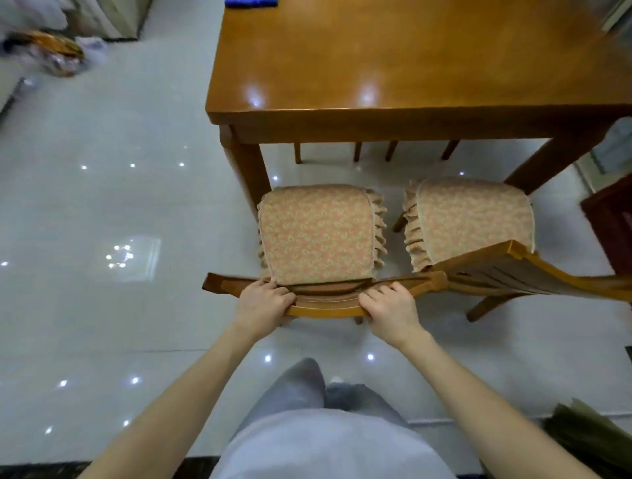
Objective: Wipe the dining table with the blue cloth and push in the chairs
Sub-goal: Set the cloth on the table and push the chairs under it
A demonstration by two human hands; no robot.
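A wooden chair with a floral cushion [319, 236] stands in front of me, its seat just short of the dining table's [403, 61] near edge. My left hand [263, 302] and my right hand [390, 307] both grip the chair's curved top rail [326, 307], fingers curled over it. To its right a second chair with the same cushion [470, 218] stands at an angle, its backrest [533, 273] swung out to the right. The blue cloth [251, 2] lies on the table's far left edge, mostly cut off by the frame.
Glossy white floor tiles [119, 239] spread to the left. Legs of other chairs [357, 150] show under the table. Bags and clutter [51, 51] sit at the far left. A dark cabinet [612, 225] stands at the right edge.
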